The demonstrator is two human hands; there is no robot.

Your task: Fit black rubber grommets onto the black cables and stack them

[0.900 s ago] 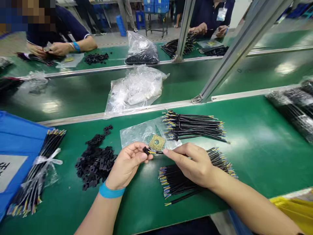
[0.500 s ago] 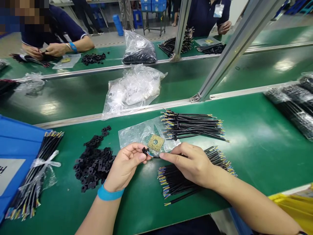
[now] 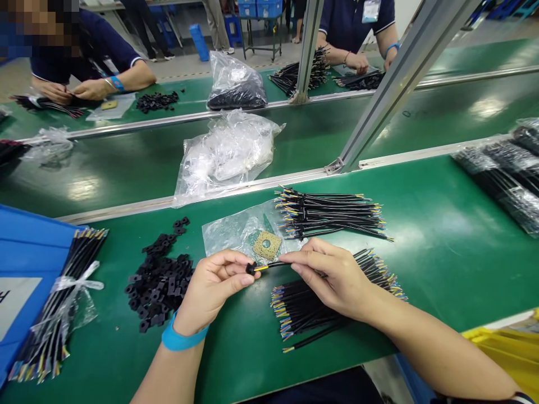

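Observation:
Between thumb and fingers, my left hand (image 3: 219,278) pinches a small black plastic part (image 3: 251,268). My right hand (image 3: 332,275) grips a black cable (image 3: 275,264), whose coloured wire ends meet the black part; how deep they sit in it cannot be made out. Just behind the hands, a yellow sponge (image 3: 267,245) with a round hole lies on a clear plastic bag (image 3: 223,230). A pile of black plastic parts (image 3: 162,286) spreads left of my left hand. Cut cables (image 3: 303,308) with bare coloured ends lie beneath my right hand.
More cables (image 3: 332,213) with black parts fitted lie behind. A blue bin (image 3: 33,247) and a tied cable bundle (image 3: 71,297) stand at left. Wrapped bundles (image 3: 501,179) lie at right. A metal post (image 3: 379,95) slants past a crumpled bag (image 3: 231,151). Co-workers' hands (image 3: 92,88) work across.
My right hand has drawn slightly back and up, so more cable and a yellow wire show between the hands. Across the bench, the right co-worker's hands have come down to the cables.

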